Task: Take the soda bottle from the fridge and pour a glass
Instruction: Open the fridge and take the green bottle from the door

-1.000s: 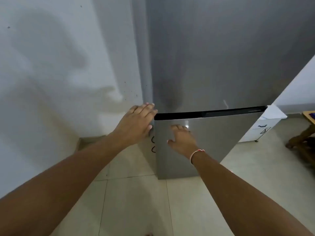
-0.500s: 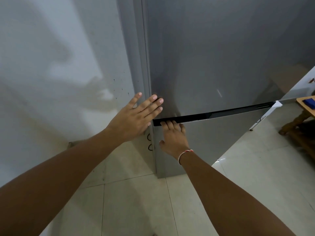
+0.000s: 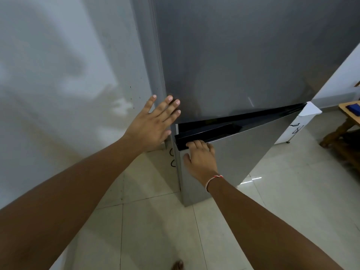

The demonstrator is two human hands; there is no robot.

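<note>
Steel fridge [image 3: 253,65] | right hand [image 3: 202,160] hooks lower door [image 3: 243,152] – ajar | left hand [image 3: 153,125] flat

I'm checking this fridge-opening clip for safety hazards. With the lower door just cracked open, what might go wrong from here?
1. The left hand lies spread at the upper door's edge, its thumb beside the gap; it might get pinched.
2. The right hand hooks only its fingertips over the lower door's top edge, so the grip may slip.
3. A bare toe shows on the floor nearby; the swinging door may clip it.
</note>
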